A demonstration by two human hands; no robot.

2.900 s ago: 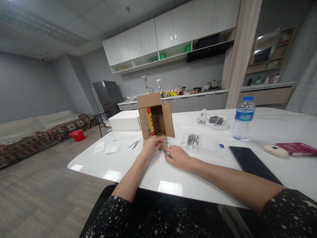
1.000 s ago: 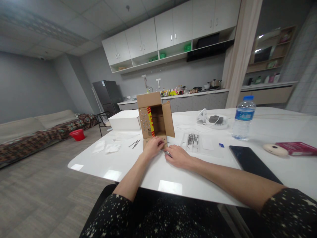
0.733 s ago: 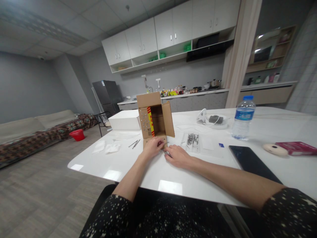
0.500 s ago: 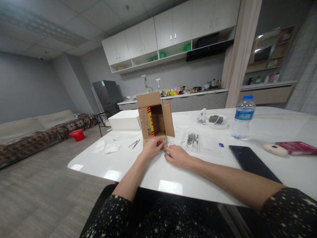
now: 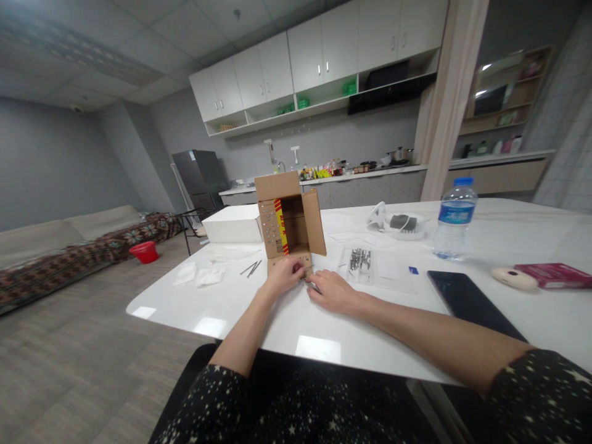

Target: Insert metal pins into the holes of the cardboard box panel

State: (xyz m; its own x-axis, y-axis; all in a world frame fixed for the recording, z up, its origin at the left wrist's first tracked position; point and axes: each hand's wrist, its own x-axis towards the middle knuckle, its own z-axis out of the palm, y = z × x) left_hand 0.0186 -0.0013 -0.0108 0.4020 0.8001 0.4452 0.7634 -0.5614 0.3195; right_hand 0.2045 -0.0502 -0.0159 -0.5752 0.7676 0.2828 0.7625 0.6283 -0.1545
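An open cardboard box (image 5: 314,222) stands on the white table, its opening facing me. Its left flap has yellow and red tape and rows of small shiny metal pieces in it. My left hand (image 5: 284,275) rests over the box's front lower flap, fingers curled in a pinch. Close beside it, my right hand (image 5: 332,291) lies low on the table with fingers bent toward the same flap edge. What sits between the fingertips is too small and hidden to name. To the right is a clear plastic case (image 5: 371,277) with several metal pieces in it.
Two thin metal rods (image 5: 254,269) and white tissues (image 5: 210,278) lie to the left, near a white box (image 5: 234,225). On the right are a water bottle (image 5: 456,225), a black phone-like slab (image 5: 467,299), a maroon box (image 5: 552,276) and a white corded device (image 5: 402,225).
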